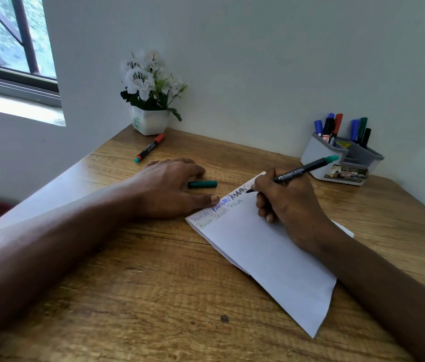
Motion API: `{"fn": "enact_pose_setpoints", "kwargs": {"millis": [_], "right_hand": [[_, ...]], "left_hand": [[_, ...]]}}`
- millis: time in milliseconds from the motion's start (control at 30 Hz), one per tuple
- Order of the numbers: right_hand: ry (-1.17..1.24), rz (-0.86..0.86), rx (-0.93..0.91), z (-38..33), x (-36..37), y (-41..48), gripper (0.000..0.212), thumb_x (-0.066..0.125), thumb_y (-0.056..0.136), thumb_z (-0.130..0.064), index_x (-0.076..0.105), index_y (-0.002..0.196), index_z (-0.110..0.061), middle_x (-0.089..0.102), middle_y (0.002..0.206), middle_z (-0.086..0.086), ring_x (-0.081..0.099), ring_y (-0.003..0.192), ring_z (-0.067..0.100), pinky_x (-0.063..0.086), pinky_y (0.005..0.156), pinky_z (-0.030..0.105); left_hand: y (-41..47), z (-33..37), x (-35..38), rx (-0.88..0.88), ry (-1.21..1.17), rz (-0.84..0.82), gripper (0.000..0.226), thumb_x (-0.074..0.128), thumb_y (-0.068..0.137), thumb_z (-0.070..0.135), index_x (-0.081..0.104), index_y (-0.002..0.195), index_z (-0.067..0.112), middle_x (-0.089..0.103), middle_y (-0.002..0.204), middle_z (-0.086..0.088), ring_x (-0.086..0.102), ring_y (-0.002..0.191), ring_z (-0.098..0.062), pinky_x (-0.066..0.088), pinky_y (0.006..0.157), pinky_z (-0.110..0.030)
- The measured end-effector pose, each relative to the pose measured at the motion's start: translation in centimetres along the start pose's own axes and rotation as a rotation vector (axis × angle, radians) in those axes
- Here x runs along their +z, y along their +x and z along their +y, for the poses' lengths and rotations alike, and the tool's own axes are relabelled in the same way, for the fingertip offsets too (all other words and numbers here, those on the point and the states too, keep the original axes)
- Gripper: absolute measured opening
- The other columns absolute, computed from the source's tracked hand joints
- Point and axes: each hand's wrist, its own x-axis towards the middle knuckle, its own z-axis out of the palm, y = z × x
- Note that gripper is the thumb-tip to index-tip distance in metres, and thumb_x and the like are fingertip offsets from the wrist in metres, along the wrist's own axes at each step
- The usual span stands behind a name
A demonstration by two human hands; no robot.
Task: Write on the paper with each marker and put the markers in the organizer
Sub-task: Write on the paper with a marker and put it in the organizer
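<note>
fingers of the right hand (292, 205) pinch the teal-ended marker (302, 169), tip on the paper (266, 257) near its far corner: writing step. left hand (169, 189) lies flat, thumb at the paper's edge. next probably calls for recapping with the green cap (202, 184) just beyond, then reaching to the organizer (318, 155), far right.

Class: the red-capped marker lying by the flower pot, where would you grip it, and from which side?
Grip the red-capped marker mid-barrel from above, pinching across its width. It lies flat with bare table along both sides, while the flower pot crowds its cap end.
</note>
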Motion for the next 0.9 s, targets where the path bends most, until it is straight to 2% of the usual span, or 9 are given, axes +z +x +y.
{"fn": "enact_pose_setpoints", "kwargs": {"millis": [100,233,367,467,567,667,733,833,900], "right_hand": [[0.135,-0.033,0.039,-0.2,-0.4,0.2,0.012,0.064,0.094,-0.009,0.067,0.09,0.002,0.066,0.061,0.008,0.06,0.052,0.019,0.045,0.044,0.024],[0.23,-0.087,0.054,-0.3,-0.5,0.1,0.011,0.062,0.094,-0.007,0.072,0.09,-0.006,0.069,0.068,0.008,0.064,0.061,0.019,0.046,0.05,0.025],[0.267,-0.192,0.068,-0.5,-0.8,-0.1,0.024,0.058,0.099,-0.023,0.077,0.101,-0.008,0.073,0.076,0.005,0.066,0.069,0.015,0.046,0.053,0.022],[0.269,-0.281,0.062,-0.6,-1.2,-0.2,0.034,0.054,0.101,-0.036,0.079,0.101,-0.012,0.076,0.083,0.006,0.068,0.072,0.015,0.047,0.055,0.022],[0.328,-0.316,0.058,-0.6,-1.5,-0.2,0.038,0.049,0.103,-0.037,0.08,0.1,-0.015,0.076,0.087,0.007,0.068,0.072,0.015,0.048,0.056,0.023],[0.427,-0.339,0.011,-0.6,-1.9,-0.2,0.031,0.046,0.102,-0.02,0.077,0.104,-0.015,0.076,0.087,0.009,0.068,0.074,0.017,0.05,0.057,0.024],[0.453,-0.345,-0.02,-0.6,-2.1,-0.3,0.023,0.051,0.1,-0.015,0.073,0.105,-0.014,0.077,0.09,0.01,0.07,0.075,0.017,0.052,0.058,0.025],[0.469,-0.389,-0.034,-0.3,-2.1,-0.5,0.011,0.06,0.097,-0.015,0.068,0.104,-0.012,0.079,0.097,0.012,0.072,0.081,0.017,0.052,0.061,0.024],[0.446,-0.417,-0.051,-0.3,-2.2,-0.8,0.01,0.061,0.096,-0.014,0.067,0.104,-0.01,0.079,0.098,0.012,0.073,0.084,0.017,0.052,0.063,0.025]], "left_hand": [[-0.1,-0.3,0.3,0.036,-0.032,0.131,0.064,0.059,0.088,0.066,0.051,0.144,0.036,0.054,0.147,0.01,0.053,0.129,-0.014,0.047,0.105,-0.039],[-0.3,-0.1,0.8,0.075,0.052,0.237,0.048,0.061,0.089,0.06,0.062,0.133,0.04,0.064,0.131,0.013,0.058,0.118,-0.012,0.05,0.098,-0.042],[-0.5,0.6,0.8,0.071,-0.003,0.275,0.029,0.069,0.09,0.047,0.071,0.118,0.039,0.067,0.112,0.016,0.061,0.097,-0.002,0.051,0.079,-0.026],[-0.5,0.9,0.9,0.054,-0.053,0.295,0.016,0.072,0.09,0.04,0.074,0.106,0.039,0.067,0.101,0.019,0.061,0.085,0.003,0.047,0.068,-0.018],[-0.8,0.5,1.0,0.005,-0.208,0.363,0.009,0.07,0.093,0.036,0.074,0.101,0.037,0.069,0.09,0.021,0.061,0.085,0.007,0.051,0.072,-0.02],[-1.3,0.1,0.8,0.041,-0.466,0.424,0.008,0.069,0.095,0.026,0.074,0.099,0.031,0.075,0.092,0.016,0.068,0.092,-0.001,0.056,0.083,-0.033],[-1.7,0.3,0.6,0.104,-0.547,0.43,0.009,0.069,0.095,0.02,0.074,0.1,0.025,0.076,0.094,0.014,0.07,0.093,-0.005,0.054,0.084,-0.028],[-2.1,0.9,0.6,0.157,-0.563,0.41,0.011,0.07,0.094,0.014,0.074,0.1,0.022,0.076,0.094,0.015,0.069,0.093,-0.003,0.048,0.078,-0.013],[-2.2,1.2,0.6,0.164,-0.569,0.379,0.013,0.07,0.093,0.013,0.074,0.101,0.022,0.075,0.095,0.014,0.068,0.093,-0.003,0.048,0.075,-0.011]]}}
